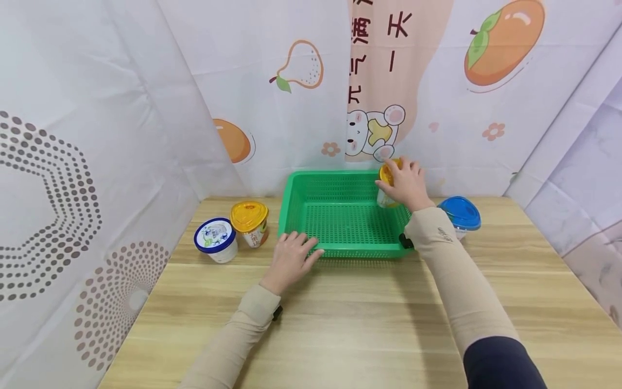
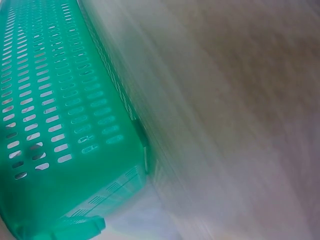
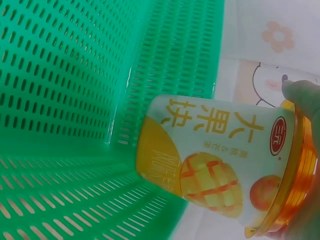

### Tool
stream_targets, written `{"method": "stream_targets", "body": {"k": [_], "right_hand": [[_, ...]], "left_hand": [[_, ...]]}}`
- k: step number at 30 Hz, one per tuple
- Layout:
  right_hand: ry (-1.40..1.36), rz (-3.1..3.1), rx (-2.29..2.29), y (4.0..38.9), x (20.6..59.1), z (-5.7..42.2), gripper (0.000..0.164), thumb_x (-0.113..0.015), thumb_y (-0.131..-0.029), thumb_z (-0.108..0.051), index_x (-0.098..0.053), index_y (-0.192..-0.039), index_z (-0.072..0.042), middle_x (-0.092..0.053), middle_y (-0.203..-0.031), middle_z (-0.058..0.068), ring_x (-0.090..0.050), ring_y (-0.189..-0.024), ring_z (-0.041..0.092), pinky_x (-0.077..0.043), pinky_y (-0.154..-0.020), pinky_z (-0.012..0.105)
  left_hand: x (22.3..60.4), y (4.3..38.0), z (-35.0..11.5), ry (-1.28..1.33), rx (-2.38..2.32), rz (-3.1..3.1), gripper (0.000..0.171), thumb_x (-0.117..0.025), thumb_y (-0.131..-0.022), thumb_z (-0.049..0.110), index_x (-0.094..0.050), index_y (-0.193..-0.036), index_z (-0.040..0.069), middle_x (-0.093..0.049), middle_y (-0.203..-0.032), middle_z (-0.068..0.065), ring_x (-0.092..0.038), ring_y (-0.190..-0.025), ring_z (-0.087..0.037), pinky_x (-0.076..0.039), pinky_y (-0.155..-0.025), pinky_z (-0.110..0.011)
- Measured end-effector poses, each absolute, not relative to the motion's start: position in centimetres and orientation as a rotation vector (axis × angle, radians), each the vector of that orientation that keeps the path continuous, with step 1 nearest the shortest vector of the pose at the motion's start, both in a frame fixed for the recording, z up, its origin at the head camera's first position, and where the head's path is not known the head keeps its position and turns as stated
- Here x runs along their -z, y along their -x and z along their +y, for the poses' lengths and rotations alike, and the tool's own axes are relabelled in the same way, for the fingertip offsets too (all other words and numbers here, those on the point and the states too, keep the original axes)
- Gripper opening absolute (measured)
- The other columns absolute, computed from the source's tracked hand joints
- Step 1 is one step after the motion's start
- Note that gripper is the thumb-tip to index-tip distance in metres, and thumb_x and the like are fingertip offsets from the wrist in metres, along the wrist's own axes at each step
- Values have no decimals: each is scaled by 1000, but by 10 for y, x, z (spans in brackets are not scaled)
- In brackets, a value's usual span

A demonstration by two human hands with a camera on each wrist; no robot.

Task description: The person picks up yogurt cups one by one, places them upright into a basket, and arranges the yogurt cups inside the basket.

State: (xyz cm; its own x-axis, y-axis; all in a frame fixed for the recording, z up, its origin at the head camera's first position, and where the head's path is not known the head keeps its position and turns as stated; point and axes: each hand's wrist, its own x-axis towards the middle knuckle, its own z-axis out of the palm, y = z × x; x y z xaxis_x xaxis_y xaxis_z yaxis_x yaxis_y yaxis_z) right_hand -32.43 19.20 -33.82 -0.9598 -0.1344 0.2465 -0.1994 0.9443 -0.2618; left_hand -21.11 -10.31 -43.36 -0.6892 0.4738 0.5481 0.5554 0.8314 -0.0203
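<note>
My right hand [image 1: 407, 183] grips a yogurt cup [image 3: 210, 160] by its orange lid, at the back right corner of the green basket [image 1: 350, 250]. In the right wrist view the cup shows a mango picture, its base inside the basket's walls. My left hand [image 1: 293, 256] rests at the basket's front left corner, its fingertips over the rim. In the left wrist view the basket's perforated side [image 2: 55, 95] fills the left, and the hand itself is out of sight. No other cup shows in the basket.
Left of the basket stand another orange-lidded cup [image 1: 250, 222] and a white tub with a blue-rimmed lid [image 1: 216, 239]. A blue-lidded cup [image 1: 460, 215] is at the right, partly behind my right forearm. A printed curtain [image 1: 291, 129] hangs close behind the basket.
</note>
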Motion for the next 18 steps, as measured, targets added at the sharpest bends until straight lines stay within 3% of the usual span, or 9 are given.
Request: {"method": "stream_targets", "body": {"k": [8, 18], "right_hand": [[-248, -2898, -420, 327, 344, 191, 65, -52, -86, -47, -30, -140, -17, -29, -133, 25, -29, -114, 48, -23, -93, 59], [-259, -2924, -445, 335, 345, 188, 64, -49, -87, -47, -31, -139, -16, -28, -135, 26, -27, -118, 48, -21, -96, 60]], "left_hand": [[437, 209, -102, 766, 229, -2434, 28, -58, -84, 43, -65, -97, 19, -63, -80, -1, -55, -74, -19, -34, -62, -32], [436, 210, -102, 758, 215, -2410, 30, -55, -85, 44, -66, -97, 20, -63, -80, 0, -55, -74, -19, -34, -63, -31]]}}
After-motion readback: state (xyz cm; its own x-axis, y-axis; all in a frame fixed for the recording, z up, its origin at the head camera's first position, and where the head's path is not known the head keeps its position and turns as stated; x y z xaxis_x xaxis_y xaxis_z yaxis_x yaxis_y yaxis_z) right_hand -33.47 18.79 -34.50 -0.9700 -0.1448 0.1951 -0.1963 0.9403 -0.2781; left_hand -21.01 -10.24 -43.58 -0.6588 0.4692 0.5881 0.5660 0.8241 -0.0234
